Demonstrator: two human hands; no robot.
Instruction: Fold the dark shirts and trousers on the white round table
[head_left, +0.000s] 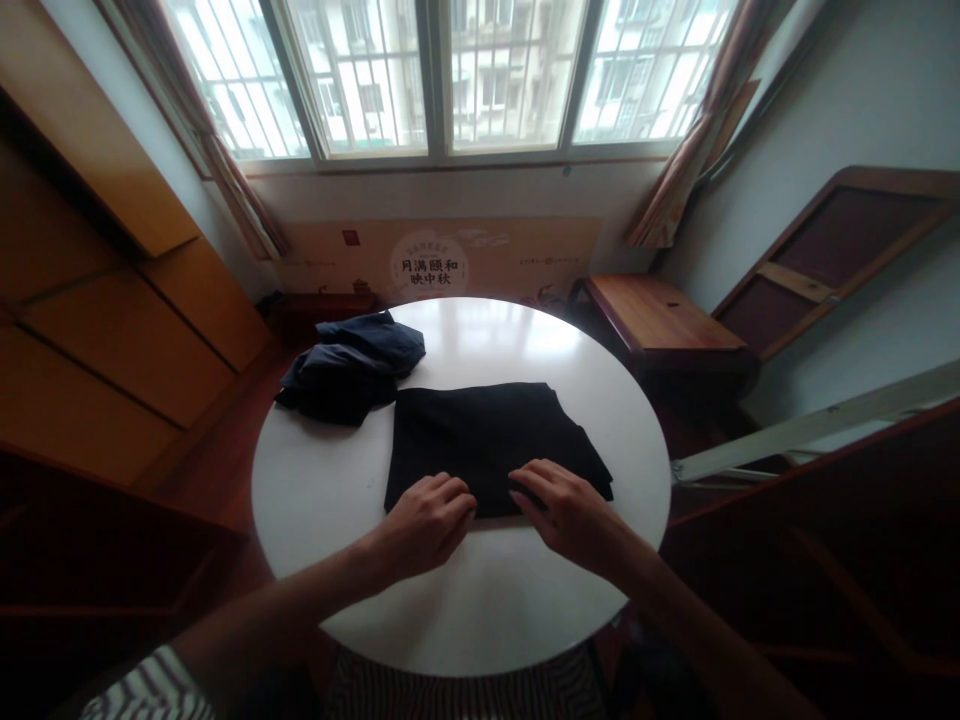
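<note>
A black garment [480, 430], folded into a flat rough rectangle, lies on the white round table [480, 620]. Its right side has a stepped, slanting edge; which kind of garment it is, I cannot tell. My left hand [431, 520] is at its near edge, left of the middle, fingers bent and loosely held, the thumb partly hidden below them. Across a small gap, my right hand [566, 510] is over the near right part of the cloth, its thumb and fingers apart. Neither hand visibly grips the fabric.
A crumpled heap of dark blue and black clothes [349, 365] lies at the table's back left. Beyond the right rim stands a low wooden table [660, 310]. Wooden cabinets [127, 340] line the left, with a printed board [517, 250] below the window.
</note>
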